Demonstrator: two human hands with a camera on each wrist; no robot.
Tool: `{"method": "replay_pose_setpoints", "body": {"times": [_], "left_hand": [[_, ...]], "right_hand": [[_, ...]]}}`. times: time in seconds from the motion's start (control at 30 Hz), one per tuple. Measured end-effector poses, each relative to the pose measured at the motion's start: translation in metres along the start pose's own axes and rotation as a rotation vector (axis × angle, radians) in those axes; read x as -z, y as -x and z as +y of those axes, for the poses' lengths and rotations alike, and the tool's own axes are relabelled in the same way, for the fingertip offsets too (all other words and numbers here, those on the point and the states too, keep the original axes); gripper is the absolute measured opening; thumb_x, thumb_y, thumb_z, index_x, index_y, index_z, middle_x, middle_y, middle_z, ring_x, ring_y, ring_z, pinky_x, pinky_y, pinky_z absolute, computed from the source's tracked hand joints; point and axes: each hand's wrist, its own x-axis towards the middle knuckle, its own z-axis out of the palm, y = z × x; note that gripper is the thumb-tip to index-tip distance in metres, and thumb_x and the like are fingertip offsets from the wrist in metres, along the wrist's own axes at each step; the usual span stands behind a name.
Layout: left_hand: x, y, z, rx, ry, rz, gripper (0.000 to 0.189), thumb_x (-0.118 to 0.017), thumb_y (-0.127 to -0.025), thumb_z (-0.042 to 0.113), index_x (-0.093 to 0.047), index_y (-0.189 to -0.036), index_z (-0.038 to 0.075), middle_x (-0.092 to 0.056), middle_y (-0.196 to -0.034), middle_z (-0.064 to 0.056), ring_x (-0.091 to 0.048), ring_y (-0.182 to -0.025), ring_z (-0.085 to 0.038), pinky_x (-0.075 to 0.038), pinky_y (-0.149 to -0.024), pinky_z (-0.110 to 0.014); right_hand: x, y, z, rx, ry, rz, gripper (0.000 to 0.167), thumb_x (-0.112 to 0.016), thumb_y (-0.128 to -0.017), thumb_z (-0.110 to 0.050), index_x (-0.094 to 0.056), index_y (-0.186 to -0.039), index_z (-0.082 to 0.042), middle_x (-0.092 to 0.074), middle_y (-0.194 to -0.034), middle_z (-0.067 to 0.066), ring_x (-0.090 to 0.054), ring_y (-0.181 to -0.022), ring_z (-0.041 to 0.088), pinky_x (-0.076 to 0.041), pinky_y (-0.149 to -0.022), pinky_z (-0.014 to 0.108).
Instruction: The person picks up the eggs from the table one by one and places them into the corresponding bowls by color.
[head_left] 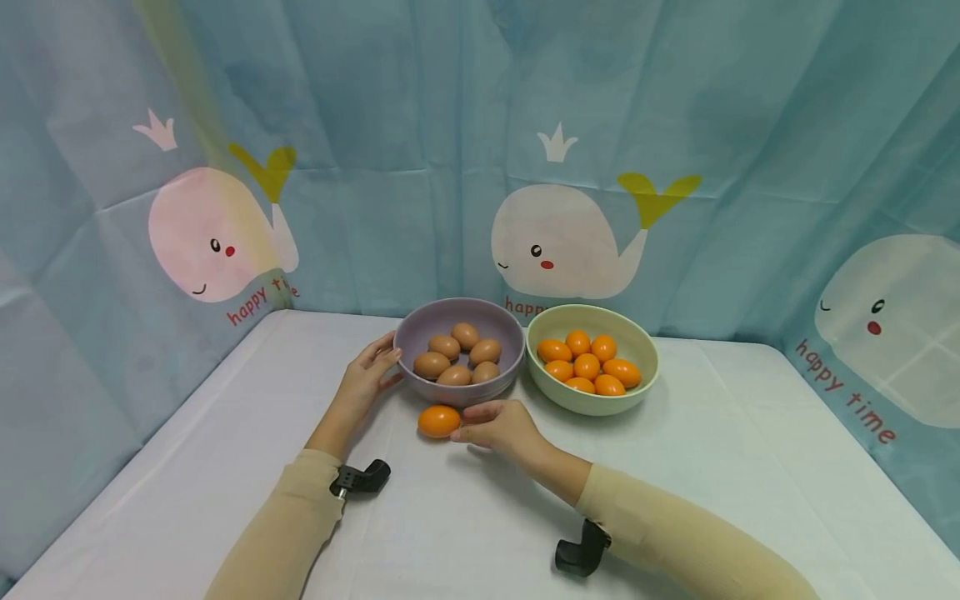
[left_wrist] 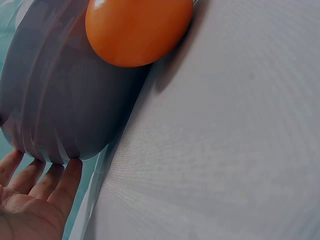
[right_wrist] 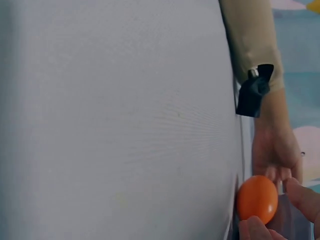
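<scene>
A glossy orange egg [head_left: 438, 422] lies on the white table in front of a purple bowl [head_left: 512, 333] of several brown eggs [head_left: 432, 365]. My right hand [head_left: 504, 429] is at the egg's right end, thumb and fingers apart. In the right wrist view, fingertips [right_wrist: 256, 227] overlap the orange egg [right_wrist: 257, 199] while the other digit stands off from it. My left hand [head_left: 362, 385] rests against the purple bowl's left side. The left wrist view shows its straight fingers [left_wrist: 67, 185] touching the outer wall of the bowl [left_wrist: 65, 100].
To the right of the purple bowl, close beside it, stands a pale green bowl [head_left: 648, 354] with several orange eggs [head_left: 587, 367]. Behind the table [head_left: 750, 467] hangs a blue curtain [head_left: 420, 233] printed with whales. Each wrist wears a black camera mount [head_left: 583, 550].
</scene>
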Motion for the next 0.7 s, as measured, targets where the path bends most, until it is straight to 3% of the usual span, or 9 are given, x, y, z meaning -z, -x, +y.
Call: {"method": "replay_pose_setpoints", "body": {"times": [0.27,0.7], "left_hand": [[-0.001,0.000,0.001,-0.005,-0.003,-0.007,0.060,-0.051,-0.105,0.026,-0.027,-0.158,0.010,-0.029,-0.164,-0.009,-0.034,-0.148,-0.025,-0.038,-0.118,-0.048],[-0.001,0.000,-0.001,-0.010,-0.014,0.005,0.058,-0.049,-0.106,0.024,-0.027,-0.157,0.009,-0.029,-0.164,-0.011,-0.033,-0.148,-0.027,-0.039,-0.117,-0.049]], "right_hand": [[-0.008,-0.005,0.003,-0.040,-0.053,0.010,0.047,-0.085,-0.077,-0.011,-0.069,-0.118,0.005,-0.076,-0.108,0.016,-0.072,-0.080,0.009,-0.061,-0.074,0.025],[-0.016,-0.009,0.004,-0.025,-0.035,0.037,0.039,-0.083,-0.078,-0.008,-0.070,-0.112,0.007,-0.076,-0.102,0.017,-0.070,-0.074,0.010,-0.063,-0.073,0.028]]}}
